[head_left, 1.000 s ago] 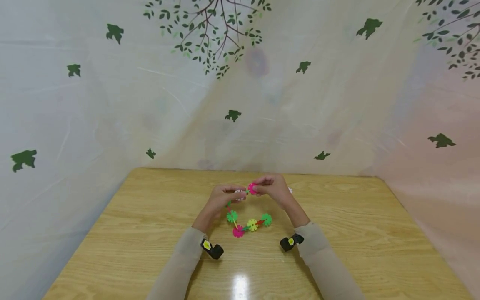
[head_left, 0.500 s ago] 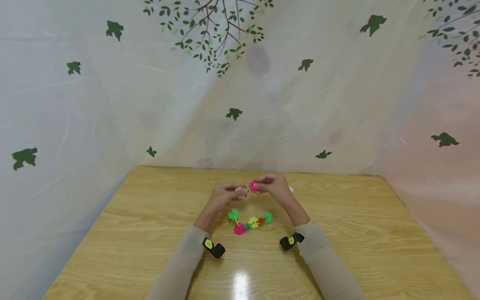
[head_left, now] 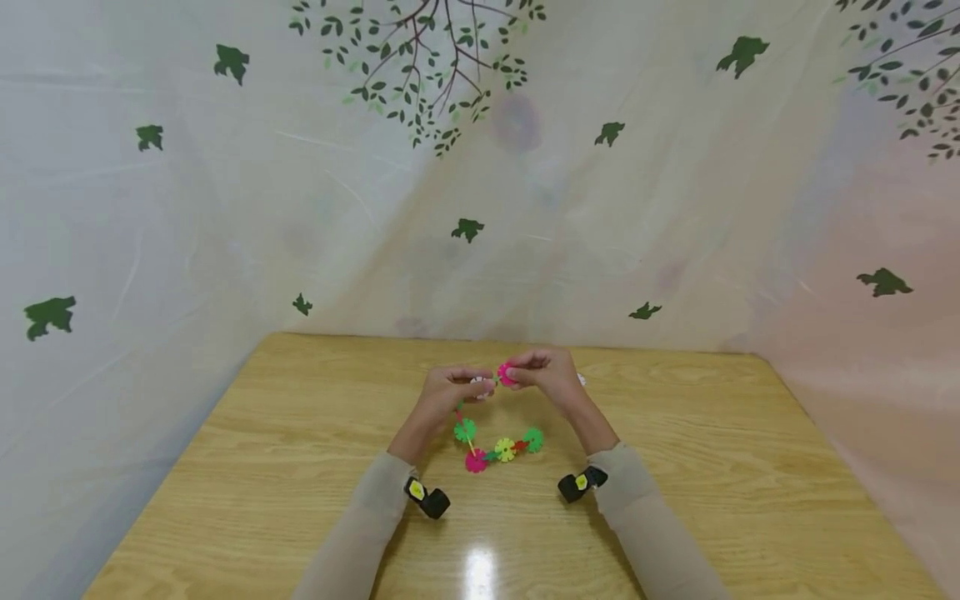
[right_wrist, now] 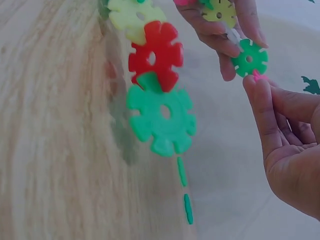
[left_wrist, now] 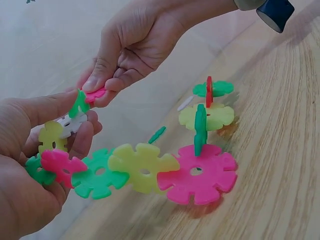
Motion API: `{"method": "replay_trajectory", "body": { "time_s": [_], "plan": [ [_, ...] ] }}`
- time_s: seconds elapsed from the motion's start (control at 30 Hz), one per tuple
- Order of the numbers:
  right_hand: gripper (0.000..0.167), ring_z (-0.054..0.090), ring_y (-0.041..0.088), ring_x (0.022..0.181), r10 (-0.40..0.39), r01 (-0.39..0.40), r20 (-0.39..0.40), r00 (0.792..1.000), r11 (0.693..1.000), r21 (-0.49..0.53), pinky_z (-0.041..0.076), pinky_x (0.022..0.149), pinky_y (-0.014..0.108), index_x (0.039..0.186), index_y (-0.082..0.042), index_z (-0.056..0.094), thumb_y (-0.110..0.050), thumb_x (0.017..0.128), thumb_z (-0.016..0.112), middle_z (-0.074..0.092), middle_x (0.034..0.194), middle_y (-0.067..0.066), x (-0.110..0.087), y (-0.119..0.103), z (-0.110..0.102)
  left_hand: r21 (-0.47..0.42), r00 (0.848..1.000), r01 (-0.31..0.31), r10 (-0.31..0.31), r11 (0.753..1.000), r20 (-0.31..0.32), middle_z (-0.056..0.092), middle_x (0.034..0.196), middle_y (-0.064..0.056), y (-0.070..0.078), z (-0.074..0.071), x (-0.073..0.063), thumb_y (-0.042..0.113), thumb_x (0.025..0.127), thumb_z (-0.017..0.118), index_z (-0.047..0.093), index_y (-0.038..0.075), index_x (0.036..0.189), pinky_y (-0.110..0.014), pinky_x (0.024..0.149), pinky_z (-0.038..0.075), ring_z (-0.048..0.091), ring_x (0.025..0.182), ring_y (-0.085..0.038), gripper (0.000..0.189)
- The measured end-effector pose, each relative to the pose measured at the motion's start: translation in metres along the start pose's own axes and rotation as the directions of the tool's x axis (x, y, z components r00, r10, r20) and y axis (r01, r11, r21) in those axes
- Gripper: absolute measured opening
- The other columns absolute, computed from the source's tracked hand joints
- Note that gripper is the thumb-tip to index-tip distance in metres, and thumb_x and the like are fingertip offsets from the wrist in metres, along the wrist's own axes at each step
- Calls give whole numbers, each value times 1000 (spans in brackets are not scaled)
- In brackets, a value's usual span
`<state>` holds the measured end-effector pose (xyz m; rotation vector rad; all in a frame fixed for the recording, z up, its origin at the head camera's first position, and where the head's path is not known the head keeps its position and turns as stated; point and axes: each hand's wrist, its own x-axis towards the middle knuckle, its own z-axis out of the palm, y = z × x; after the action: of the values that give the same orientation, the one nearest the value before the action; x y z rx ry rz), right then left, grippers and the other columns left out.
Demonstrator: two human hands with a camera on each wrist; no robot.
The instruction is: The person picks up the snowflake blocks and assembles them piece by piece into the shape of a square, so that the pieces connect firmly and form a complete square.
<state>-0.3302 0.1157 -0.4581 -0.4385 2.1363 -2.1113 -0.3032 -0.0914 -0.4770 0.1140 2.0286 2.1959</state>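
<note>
A chain of notched plastic flower discs runs from my left hand [head_left: 447,392] down toward the table. My left fingers and thumb hold its upper end, around a white disc [left_wrist: 73,125] and a yellow disc [left_wrist: 52,137]. A green disc [right_wrist: 250,58] stands edge-on between the two hands, slotted to the white one. Thumb and fingers of my right hand [head_left: 547,375] pinch a pink disc [head_left: 506,374] right at the green disc's rim; the fingers partly cover it. Lower down the chain come a larger-looking pink disc [left_wrist: 197,174], a yellow disc [head_left: 506,450], a red disc [right_wrist: 156,55] and a green end disc [head_left: 534,440].
Loose on the wooden table [head_left: 675,433] lie a white disc [head_left: 581,381], partly behind my right hand, and flat green pieces [right_wrist: 182,171] seen edge-on. A patterned cloth [head_left: 525,208] with leaves and birds hangs behind the table. Each sleeve cuff carries a small black camera [head_left: 429,498].
The view shifts slightly. Both hands keep the same grip, with the pink disc held against the green one throughout.
</note>
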Motion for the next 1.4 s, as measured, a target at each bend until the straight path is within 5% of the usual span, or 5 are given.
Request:
{"method": "replay_trajectory", "body": {
  "time_s": [0.43,0.73,0.87,1.0,1.4],
  "plan": [
    [25,73,9,71,50,-50,25,998,999,-11,63,70,28,109,21,66,7,89,73,77,84,2,2,1,-3,27,1000,-19,19,999,21,78,99,-9,-1,2,0,6,91,76,74,-6,114,-38,84,63,73,81,-11,26],
    [26,72,10,76,60,-58,56,997,997,-43,64,74,31,111,18,67,5,89,73,77,87,2,1,-1,-6,78,986,7,-20,997,164,74,111,-14,-3,0,-1,16,96,70,64,0,134,-45,92,60,71,96,-23,41],
    [27,71,9,78,58,-53,62,996,994,-93,63,81,42,111,15,69,0,90,75,77,91,4,2,0,-7,123,975,30,-56,992,213,66,124,-25,-3,-1,0,22,100,66,60,5,140,-34,80,62,68,101,-26,44],
    [27,70,8,80,52,-41,69,996,988,-151,61,83,49,113,11,72,-6,92,75,78,97,8,3,2,-8,137,968,71,-102,988,228,64,125,-20,-4,0,0,25,102,63,58,8,142,-24,65,57,64,94,-18,44],
    [31,67,12,83,63,-30,117,991,963,-267,59,86,55,123,6,69,-15,99,67,72,113,21,3,-1,-7,86,965,112,-129,990,227,58,122,-22,-8,8,-2,21,104,55,55,3,138,-22,56,53,57,77,-14,38]
  ]
}}
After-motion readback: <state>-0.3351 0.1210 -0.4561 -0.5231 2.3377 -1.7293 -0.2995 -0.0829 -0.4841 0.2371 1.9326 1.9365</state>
